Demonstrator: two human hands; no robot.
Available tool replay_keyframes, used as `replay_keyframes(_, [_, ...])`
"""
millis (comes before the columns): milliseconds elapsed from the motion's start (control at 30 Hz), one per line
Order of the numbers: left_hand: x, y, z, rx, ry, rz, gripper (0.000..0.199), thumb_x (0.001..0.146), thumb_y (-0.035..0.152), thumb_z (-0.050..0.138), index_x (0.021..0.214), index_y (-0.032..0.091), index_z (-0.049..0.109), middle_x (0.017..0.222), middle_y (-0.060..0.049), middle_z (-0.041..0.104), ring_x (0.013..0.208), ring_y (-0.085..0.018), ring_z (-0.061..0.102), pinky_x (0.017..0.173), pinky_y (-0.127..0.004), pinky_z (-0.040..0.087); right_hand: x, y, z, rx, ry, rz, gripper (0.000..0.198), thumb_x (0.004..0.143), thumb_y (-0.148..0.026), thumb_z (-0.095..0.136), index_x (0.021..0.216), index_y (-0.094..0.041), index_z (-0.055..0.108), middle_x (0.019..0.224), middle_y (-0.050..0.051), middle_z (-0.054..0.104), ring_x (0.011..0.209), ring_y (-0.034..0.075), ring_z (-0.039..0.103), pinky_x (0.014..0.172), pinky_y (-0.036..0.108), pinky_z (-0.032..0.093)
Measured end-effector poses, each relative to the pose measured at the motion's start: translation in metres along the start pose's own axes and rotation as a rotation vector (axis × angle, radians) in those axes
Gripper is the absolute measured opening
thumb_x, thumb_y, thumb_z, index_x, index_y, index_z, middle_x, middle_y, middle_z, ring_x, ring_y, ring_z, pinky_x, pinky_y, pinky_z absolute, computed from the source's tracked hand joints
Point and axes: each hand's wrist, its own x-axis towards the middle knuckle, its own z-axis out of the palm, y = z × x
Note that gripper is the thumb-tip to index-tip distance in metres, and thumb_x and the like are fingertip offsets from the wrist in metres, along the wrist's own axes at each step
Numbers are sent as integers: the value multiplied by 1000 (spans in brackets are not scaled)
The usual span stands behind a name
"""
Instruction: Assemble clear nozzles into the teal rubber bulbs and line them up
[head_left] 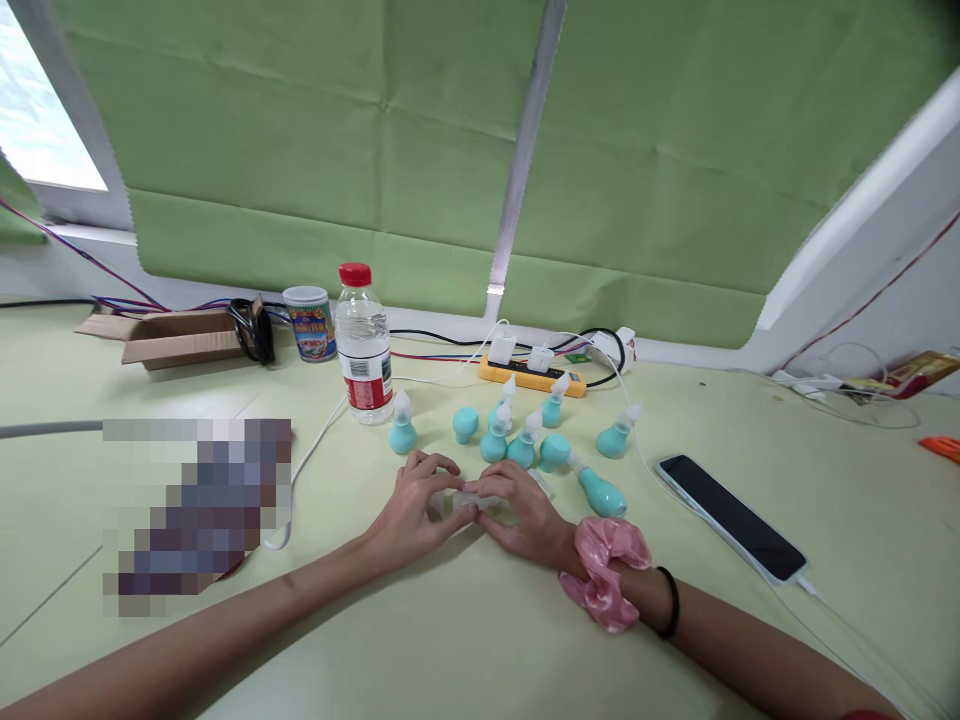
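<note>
My left hand [416,505] and my right hand [525,508] meet above the table. Between their fingertips is a small translucent plastic piece [463,500], partly hidden by the fingers. Both hands pinch it. Just beyond them stand several teal squeeze bulbs with clear nozzle tips, such as one upright bulb [403,432] on the left and a tilted one [615,438] on the right. Two teal bulbs, one at the left [465,425] and one nearer [554,453], show no tip. Another teal bulb [602,494] lies on its side near my right hand.
A red-capped water bottle [364,345] and a printed can [311,325] stand at the back left, beside an open cardboard box [184,340]. An orange power strip [532,376] with chargers lies behind the bulbs. A phone [731,515] with a cable rests at right. A blurred patch covers something at left.
</note>
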Motion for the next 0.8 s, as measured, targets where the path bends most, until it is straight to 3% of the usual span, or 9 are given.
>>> replay_keyframes(400, [-1, -2, 0, 18, -26, 106, 23, 77, 36, 48, 82, 19, 62, 72, -4, 60, 77, -19, 46, 65, -31, 32, -5, 3, 2, 5, -60, -16, 33, 76, -17, 51, 105, -24, 39, 84, 2, 57, 82, 14, 52, 66, 27, 46])
replay_keyframes(533, [-1, -1, 0, -4, -17, 102, 19, 75, 34, 51, 77, 19, 62, 70, -3, 61, 76, -18, 48, 66, -31, 33, -1, 1, -2, -53, -123, -88, 31, 77, -15, 48, 106, -21, 38, 84, 3, 57, 81, 15, 50, 66, 28, 44])
replay_keyframes(667, [-1, 0, -1, -75, 101, -6, 17, 71, 32, 55, 77, 17, 61, 70, -3, 59, 73, -17, 50, 67, -30, 37, 27, -5, -28, -176, -295, -163, 42, 73, -34, 53, 109, -18, 39, 98, 7, 55, 93, 22, 45, 83, 44, 32])
replay_keyframes(733, [-1, 0, -2, -128, 181, -84, 19, 69, 31, 56, 80, 16, 60, 72, -3, 58, 71, -16, 52, 66, -28, 40, 49, -6, -44, -217, -315, -122, 53, 69, -44, 54, 110, -15, 39, 100, 9, 54, 94, 24, 43, 86, 46, 28])
replay_keyframes(800, [-1, -1, -3, -171, 222, -138, 22, 67, 31, 58, 81, 15, 61, 72, -3, 56, 69, -15, 53, 64, -27, 42, 72, -5, -54, -288, -313, -58, 50, 72, -44, 51, 110, -13, 41, 101, 11, 53, 93, 24, 43, 84, 44, 30])
